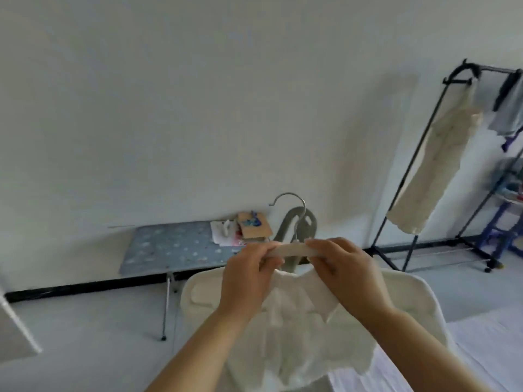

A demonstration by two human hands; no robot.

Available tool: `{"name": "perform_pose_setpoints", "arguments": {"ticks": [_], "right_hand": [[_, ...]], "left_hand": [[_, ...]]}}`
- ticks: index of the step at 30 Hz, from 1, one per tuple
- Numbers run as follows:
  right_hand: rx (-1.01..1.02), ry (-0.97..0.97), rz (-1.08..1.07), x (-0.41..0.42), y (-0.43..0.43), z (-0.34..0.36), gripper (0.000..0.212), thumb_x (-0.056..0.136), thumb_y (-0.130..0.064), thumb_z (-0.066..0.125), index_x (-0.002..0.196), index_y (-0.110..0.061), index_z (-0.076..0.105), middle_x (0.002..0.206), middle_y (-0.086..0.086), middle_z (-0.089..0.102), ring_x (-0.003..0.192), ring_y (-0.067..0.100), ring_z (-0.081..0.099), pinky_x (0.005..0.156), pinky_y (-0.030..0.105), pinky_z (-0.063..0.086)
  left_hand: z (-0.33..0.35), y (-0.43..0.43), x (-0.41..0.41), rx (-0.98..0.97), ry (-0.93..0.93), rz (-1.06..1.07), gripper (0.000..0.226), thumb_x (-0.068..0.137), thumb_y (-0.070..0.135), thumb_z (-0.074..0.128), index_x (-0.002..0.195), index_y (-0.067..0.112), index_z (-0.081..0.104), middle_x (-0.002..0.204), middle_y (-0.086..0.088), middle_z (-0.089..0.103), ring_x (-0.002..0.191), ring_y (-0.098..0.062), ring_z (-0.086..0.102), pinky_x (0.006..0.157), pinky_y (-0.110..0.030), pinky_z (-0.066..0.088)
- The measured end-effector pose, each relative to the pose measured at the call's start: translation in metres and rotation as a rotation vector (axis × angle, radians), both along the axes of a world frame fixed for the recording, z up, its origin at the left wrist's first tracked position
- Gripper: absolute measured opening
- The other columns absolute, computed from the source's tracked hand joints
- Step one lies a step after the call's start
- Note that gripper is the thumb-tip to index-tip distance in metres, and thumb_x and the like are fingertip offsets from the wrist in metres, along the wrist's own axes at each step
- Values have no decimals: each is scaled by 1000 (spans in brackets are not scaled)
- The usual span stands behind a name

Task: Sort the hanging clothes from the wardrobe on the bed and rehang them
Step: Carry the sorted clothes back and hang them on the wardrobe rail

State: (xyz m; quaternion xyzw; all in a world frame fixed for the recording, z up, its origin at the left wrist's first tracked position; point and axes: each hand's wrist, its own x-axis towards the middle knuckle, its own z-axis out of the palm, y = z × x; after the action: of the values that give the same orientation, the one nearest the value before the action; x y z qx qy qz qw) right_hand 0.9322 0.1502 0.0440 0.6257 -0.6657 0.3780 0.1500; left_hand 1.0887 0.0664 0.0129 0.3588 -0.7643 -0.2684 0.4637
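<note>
Two bare forearms reach forward from the bottom edge, and both hands are closed around a pale clothes hanger (291, 251) held level in front of the person. The left hand (249, 281) pinches the bar's left end between curled fingers and thumb; the right hand (348, 273) grips the right end the same way. The hanger's metal hook curves up above the hands. A white garment (297, 349) hangs below the hands, spreading wide at the shoulders and falling out of sight at the bottom edge; the blur hides how it sits on the hanger. At the lower right lies the corner of a bed (481, 357) under a pale striped sheet. Beyond, on a light grey floor, a low folding bench (175, 247) with a blue spotted top stands against the wall, carrying a small cardboard box (254, 227) and some papers at its right end. Farther right stands a black clothes rack (492, 69). A long cream dress (435, 165) hangs from its rail, with a grey garment (509, 114) beside it at the frame's edge. A plain white wall (198, 108) fills the background.
</note>
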Motion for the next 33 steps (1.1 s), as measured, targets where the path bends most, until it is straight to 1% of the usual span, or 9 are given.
{"name": "perform_pose_setpoints", "arguments": {"ticks": [5,11,15,18,20,24,26,29,33], "right_hand": [[-111,41,234,107,-103,21,33,67,-6,80,95,-23,73,81,-3,69,66,21,65,51,31,53],[-187,48,550,228,-217,35,36,65,-4,81,94,-24,73,81,-5,68,63,19,66,46,28,49],[-201,32,747,305,-272,50,39,61,-6,83,92,-27,72,80,-8,68,58,15,64,44,23,44],[-184,0,900,361,-305,59,38,64,-9,82,93,-30,71,79,-11,66,57,13,62,46,22,44],[-160,-20,992,399,-321,61,39,65,-10,81,95,-31,70,76,-11,64,57,13,61,46,22,43],[-97,-9,1132,479,-349,61,37,71,-15,77,101,-34,68,76,-13,60,60,13,60,48,13,33],[-80,7,1184,521,-361,63,35,74,-16,75,103,-33,68,79,-11,62,63,14,61,49,11,31],[-77,27,1234,586,-377,66,34,74,-16,74,103,-31,68,82,-8,63,67,17,62,51,19,36],[-51,63,1289,670,-398,79,30,80,-23,69,107,-35,66,90,-9,64,75,18,62,56,26,42]], "left_hand": [[14,-61,118,-97,11,362,22,82,13,68,104,15,71,91,1,72,81,-12,64,70,-7,36],[27,-119,244,-184,6,717,27,83,10,66,108,19,69,95,6,69,81,-1,55,77,-8,37],[45,-138,314,-208,36,926,28,80,8,69,106,18,69,86,19,62,78,3,53,76,-8,40],[56,-147,362,-249,9,1072,25,80,8,69,104,16,71,91,16,64,79,2,54,77,-6,40],[60,-150,395,-243,-13,1141,23,82,11,68,104,18,71,94,8,70,82,-2,57,77,-13,44],[62,-156,463,-271,-44,1269,24,81,7,67,102,19,72,90,8,70,86,4,51,73,-3,37],[63,-161,499,-274,-17,1320,25,80,7,67,99,22,72,87,10,69,85,5,52,73,-4,38],[63,-172,559,-227,49,1357,24,81,12,65,98,27,72,88,15,69,84,1,55,76,-14,43],[75,-189,636,-214,125,1392,26,80,15,64,93,38,68,84,30,64,83,6,57,69,-5,40]]}}
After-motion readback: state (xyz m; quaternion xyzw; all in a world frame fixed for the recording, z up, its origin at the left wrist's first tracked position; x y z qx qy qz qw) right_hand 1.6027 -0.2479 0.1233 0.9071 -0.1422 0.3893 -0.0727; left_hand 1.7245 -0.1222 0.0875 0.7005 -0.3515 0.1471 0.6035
